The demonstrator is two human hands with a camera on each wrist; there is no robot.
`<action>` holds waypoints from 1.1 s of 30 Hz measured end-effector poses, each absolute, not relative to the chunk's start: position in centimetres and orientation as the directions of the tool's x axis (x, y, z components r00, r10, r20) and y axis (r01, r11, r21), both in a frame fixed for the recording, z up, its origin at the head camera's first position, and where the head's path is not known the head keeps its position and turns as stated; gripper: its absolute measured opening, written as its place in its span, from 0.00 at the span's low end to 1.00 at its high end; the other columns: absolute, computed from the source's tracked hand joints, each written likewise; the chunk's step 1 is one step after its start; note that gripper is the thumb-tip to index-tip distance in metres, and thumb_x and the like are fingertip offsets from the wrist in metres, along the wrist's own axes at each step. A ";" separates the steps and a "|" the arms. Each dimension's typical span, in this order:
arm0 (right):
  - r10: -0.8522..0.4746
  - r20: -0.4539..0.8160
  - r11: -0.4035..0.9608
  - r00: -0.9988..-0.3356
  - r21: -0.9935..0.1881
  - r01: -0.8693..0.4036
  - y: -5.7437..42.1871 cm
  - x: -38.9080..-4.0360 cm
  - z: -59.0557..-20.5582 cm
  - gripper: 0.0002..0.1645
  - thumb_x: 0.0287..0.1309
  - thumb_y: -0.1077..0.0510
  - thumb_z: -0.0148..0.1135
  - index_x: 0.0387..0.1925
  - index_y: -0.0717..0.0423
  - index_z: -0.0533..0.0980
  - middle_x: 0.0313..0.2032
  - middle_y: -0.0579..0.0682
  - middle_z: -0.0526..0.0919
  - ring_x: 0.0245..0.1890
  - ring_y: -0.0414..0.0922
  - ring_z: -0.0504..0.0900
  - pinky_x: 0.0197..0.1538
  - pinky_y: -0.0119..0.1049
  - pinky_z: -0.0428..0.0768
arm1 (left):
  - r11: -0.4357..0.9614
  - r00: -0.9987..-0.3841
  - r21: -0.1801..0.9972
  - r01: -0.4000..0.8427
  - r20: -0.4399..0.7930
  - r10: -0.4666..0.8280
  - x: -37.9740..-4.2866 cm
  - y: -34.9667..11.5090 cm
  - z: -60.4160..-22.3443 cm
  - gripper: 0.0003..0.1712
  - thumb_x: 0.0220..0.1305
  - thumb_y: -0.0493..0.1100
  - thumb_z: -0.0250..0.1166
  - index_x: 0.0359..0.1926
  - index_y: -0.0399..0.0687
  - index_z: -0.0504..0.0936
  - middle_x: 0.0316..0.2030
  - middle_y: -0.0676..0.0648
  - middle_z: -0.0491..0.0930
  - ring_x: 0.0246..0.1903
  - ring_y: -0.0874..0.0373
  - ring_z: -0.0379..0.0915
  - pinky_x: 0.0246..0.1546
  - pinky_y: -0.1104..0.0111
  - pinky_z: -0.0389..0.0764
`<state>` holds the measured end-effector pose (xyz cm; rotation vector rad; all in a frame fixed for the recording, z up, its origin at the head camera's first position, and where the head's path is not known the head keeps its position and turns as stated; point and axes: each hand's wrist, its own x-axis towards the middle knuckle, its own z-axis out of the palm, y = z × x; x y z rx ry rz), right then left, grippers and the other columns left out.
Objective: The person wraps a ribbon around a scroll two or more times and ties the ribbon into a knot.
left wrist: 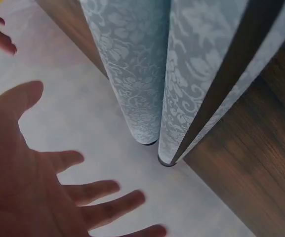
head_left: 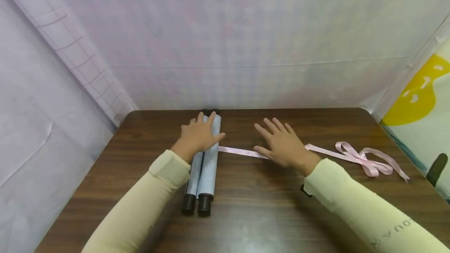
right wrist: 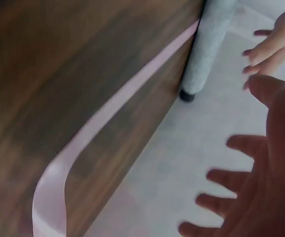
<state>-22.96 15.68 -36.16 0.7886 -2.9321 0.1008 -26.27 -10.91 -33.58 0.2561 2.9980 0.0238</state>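
Fingers spread wide on both hands, I grip nothing; in the head view my left hand is over the paired blue rolls, lying side by side on the brown table, while my right hand is above the pink ribbon, which leads away from them to loops at the right; from the left wrist, the rolls show a pale floral covering and a dark strip, my fingers apart from them; I judge them light and stiff lengthwise, easily creased, so best held round the middle, the dark knobs being likelier to slip; from the right wrist, the ribbon curls towards the bottom edge, apart from my fingers; it looks soft and slick, best pinched flat between thumb and forefinger.
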 end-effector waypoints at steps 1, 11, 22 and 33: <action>-0.522 0.103 0.848 -0.847 -0.041 -0.528 15.4 -22.6 -36.3 0.45 0.61 0.28 0.40 0.71 0.46 0.53 0.71 0.58 0.53 0.68 0.59 0.47 0.64 0.65 0.55 | 0.986 -0.974 0.021 0.165 -0.155 0.166 -26.3 -10.9 -33.6 0.50 0.60 0.75 0.42 0.74 0.59 0.38 0.71 0.34 0.44 0.60 0.35 0.56 0.53 0.37 0.66; -0.649 0.011 0.750 -0.761 -0.164 -0.641 14.9 -19.5 -38.1 0.41 0.61 0.38 0.53 0.66 0.60 0.62 0.66 0.61 0.63 0.65 0.60 0.56 0.62 0.60 0.62 | 0.989 -0.941 -0.032 0.148 -0.311 0.131 -26.7 -11.0 -34.6 0.59 0.52 0.76 0.51 0.74 0.53 0.39 0.66 0.29 0.57 0.55 0.37 0.64 0.50 0.47 0.73; -0.655 0.007 0.737 -0.756 -0.217 -0.640 15.3 -18.0 -39.1 0.41 0.61 0.41 0.54 0.63 0.68 0.63 0.64 0.63 0.67 0.64 0.59 0.58 0.64 0.56 0.63 | 0.994 -0.950 -0.008 0.112 -0.292 0.105 -26.9 -11.1 -35.1 0.62 0.51 0.79 0.50 0.74 0.57 0.31 0.62 0.28 0.63 0.52 0.39 0.68 0.41 0.52 0.78; -0.636 -0.017 0.744 -0.771 -0.279 -0.607 14.3 -17.0 -39.5 0.41 0.61 0.42 0.55 0.64 0.67 0.62 0.65 0.63 0.65 0.65 0.58 0.57 0.65 0.56 0.60 | 0.996 -0.944 0.038 0.077 -0.319 0.085 -27.1 -12.0 -35.7 0.62 0.51 0.70 0.59 0.74 0.55 0.31 0.64 0.25 0.55 0.54 0.36 0.64 0.49 0.48 0.74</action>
